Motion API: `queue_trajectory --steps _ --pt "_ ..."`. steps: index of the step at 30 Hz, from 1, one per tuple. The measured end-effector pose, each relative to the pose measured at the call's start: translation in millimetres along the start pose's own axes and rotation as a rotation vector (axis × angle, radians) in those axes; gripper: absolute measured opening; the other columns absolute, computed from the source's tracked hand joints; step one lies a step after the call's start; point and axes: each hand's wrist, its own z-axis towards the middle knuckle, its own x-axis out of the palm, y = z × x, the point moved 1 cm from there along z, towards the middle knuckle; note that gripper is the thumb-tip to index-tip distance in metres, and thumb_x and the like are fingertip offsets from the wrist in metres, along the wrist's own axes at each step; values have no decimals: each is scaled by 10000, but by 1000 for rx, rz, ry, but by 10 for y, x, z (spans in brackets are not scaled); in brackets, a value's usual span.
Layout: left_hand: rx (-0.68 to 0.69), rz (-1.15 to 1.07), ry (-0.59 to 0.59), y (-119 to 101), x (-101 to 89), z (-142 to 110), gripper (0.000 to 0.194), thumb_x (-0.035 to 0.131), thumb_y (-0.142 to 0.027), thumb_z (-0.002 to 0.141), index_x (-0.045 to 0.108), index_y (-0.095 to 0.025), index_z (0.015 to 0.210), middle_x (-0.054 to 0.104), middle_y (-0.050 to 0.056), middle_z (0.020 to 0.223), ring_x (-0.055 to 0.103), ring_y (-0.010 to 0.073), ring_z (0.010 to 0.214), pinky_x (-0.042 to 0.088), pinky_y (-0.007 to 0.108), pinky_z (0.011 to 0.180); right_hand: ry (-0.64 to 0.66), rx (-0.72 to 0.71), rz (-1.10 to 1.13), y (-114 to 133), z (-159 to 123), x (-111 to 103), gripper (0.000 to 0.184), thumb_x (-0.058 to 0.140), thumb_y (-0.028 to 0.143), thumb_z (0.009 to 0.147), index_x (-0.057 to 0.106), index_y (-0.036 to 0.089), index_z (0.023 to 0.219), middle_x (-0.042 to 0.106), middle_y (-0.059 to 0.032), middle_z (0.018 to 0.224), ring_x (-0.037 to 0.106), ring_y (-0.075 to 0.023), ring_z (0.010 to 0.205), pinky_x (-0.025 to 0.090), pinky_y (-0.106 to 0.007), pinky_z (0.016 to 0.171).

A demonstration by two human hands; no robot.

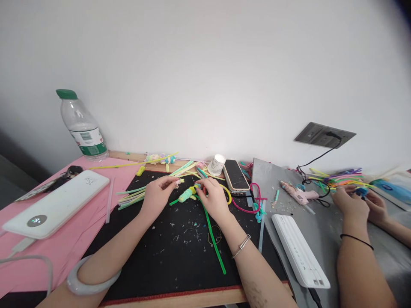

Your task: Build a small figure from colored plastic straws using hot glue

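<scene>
The fuzzy figure (185, 195), twisted from pale green and yellow stems into a plump, ridged roll, is held at its right end between the thumb and fingers of the right hand (214, 199), its rounded free end being pointed toward the left hand (159, 192). By the left hand's thumb and fingertips a small pale-yellow piece (182, 181) is pinched, just above and beside the figure; whether the two are joined cannot be told. From below the right hand a bright green stem (212, 233), straight and velvety, is stretched toward the near edge of the black mat (180, 265), whose matte cloth is speckled with pale scraps and edged with red stitching. Behind and left of the left hand, a loose bundle of pastel stems (133, 196) is laid, slim and soft-piled. Just beyond the right hand, a white paper cup (216, 165) is seen tilted beside a flat, glossy phone (236, 174). To the right of the grip a magenta stem (244, 211) is bent into an open loop, and farther right a pink glue gun (300, 194), its front blotched brown, is rested on a smooth grey sheet (272, 179). Well to the left of both hands, a smooth white power bank (58, 205) is supported on pink paper (83, 226).
</scene>
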Motion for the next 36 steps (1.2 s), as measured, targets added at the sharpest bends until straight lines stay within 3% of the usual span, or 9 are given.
queue_trajectory --steps 3,7,14,21,25,28,31,33,36 --pt "-60 -43 5 48 3 18 252 644 -393 730 688 -169 836 729 69 846 686 237 825 543 362 772 3 167 -96 38 -4 8 147 536 203 869 636 183 976 666 -44 774 606 -200 769 429 -279 690" --pt "-158 -155 127 52 57 -11 299 678 -424 705 671 -162 847 719 79 863 687 249 881 563 367 761 98 344 -197 149 -19 23 155 532 265 885 624 204 995 679 -23 721 618 -183 652 356 -252 571" --pt "-257 -253 190 -1 115 -60 347 757 -415 623 667 -147 824 701 66 818 687 229 839 565 381 799 162 314 -206 208 -41 126 313 512 240 886 584 221 1191 669 -88 1035 640 -212 852 412 -279 675" --pt "-300 -329 222 -26 114 -77 378 781 -442 613 672 -156 834 711 70 859 686 238 903 558 373 835 35 364 72 89 -44 162 286 552 204 806 613 229 1085 652 -14 854 600 -186 781 431 -291 703" --pt "-324 -381 245 -44 108 -82 385 802 -441 602 681 -164 841 724 69 877 684 233 930 543 365 872 -70 320 170 70 -38 177 265 574 181 757 632 217 1013 610 -10 818 576 -184 782 453 -316 750" --pt "-338 -407 265 -50 104 -85 376 805 -437 605 676 -169 835 731 63 875 687 227 929 540 356 873 -114 327 386 51 -33 228 242 568 157 728 620 204 959 571 -15 815 575 -173 782 492 -297 716" --pt "-345 -439 284 -51 98 -92 353 798 -424 625 669 -173 837 735 62 888 689 222 935 539 345 866 -169 401 644 34 -19 265 272 600 151 683 584 201 950 545 -6 831 584 -148 747 518 -266 673" --pt "-346 -468 290 -52 95 -97 332 796 -408 635 665 -176 832 735 59 892 688 220 943 537 339 867 -215 489 779 23 -8 262 407 661 151 627 556 207 1016 551 5 859 591 -129 715 524 -259 666" --pt "-335 -492 304 -62 99 -105 316 795 -391 640 662 -177 830 734 56 901 684 218 951 535 340 873 -186 607 900 6 8 231 475 708 170 594 572 184 1049 589 14 796 592 -118 656 517 -258 648"
